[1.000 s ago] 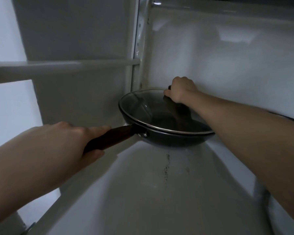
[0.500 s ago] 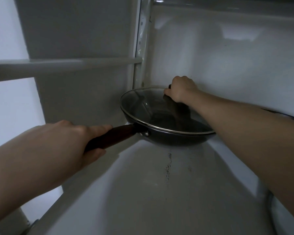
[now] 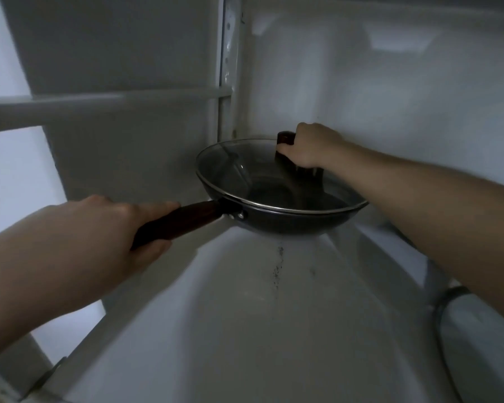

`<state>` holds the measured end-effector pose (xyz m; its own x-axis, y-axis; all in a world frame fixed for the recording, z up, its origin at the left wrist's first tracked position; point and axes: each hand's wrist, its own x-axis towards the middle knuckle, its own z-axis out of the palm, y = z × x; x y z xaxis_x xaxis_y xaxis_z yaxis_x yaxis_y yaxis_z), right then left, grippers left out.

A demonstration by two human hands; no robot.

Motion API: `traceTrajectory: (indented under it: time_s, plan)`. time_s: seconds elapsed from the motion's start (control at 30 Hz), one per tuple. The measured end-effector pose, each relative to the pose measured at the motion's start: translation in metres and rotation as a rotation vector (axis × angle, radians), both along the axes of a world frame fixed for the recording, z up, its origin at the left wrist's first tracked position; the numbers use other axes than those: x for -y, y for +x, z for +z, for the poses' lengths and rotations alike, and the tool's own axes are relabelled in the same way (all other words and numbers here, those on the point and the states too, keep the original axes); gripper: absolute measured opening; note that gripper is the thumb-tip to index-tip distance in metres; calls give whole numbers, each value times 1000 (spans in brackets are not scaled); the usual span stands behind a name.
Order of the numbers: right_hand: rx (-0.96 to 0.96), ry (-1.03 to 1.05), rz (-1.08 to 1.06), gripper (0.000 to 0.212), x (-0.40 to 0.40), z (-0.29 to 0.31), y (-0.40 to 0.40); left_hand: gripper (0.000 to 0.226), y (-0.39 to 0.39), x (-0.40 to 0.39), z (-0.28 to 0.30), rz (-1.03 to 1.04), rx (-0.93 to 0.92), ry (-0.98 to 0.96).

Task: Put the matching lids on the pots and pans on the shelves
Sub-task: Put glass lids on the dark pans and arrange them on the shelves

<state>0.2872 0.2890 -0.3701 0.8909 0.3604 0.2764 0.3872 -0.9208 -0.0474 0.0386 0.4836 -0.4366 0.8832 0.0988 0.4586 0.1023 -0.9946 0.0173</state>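
A dark frying pan [image 3: 288, 225] sits at the far left corner of a white shelf [image 3: 245, 330]. Its long dark handle [image 3: 184, 223] points toward me, and my left hand [image 3: 99, 237] is closed around it. A glass lid [image 3: 239, 173] with a metal rim lies on the pan, its rim resting along the pan's edge. My right hand [image 3: 312, 149] grips the lid's dark handle [image 3: 285, 139] from above; most of that handle is hidden under my fingers.
A white upright post [image 3: 230, 68] and a horizontal rail [image 3: 99, 104] stand behind and left of the pan. The shelf's back wall [image 3: 390, 82] rises close behind the lid. A curved dark rim [image 3: 445, 315] shows at the lower right edge.
The pan and lid have shifted slightly back toward the shelf corner, with both hands keeping their grips. The lid's handle now shows a little more beside my right hand.
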Motion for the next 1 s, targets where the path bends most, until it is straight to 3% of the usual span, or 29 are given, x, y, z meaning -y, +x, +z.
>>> traceTrajectory:
  time_s: [0.1, 0.33, 0.67, 1.0]
  plan:
    - [-28, 58, 51, 53, 24, 5, -27, 34, -3, 4, 2, 0, 7, 7]
    - [2, -4, 128, 55, 103, 18, -110, 46, -3, 48, 38, -124, 177, -52]
    - [136, 20, 92, 66, 190, 7, -178, 70, -1, 118, 54, -244, 81, -85]
    - [145, 33, 40, 69, 295, 7, -213, 74, -13, 216, 63, -270, 70, -90]
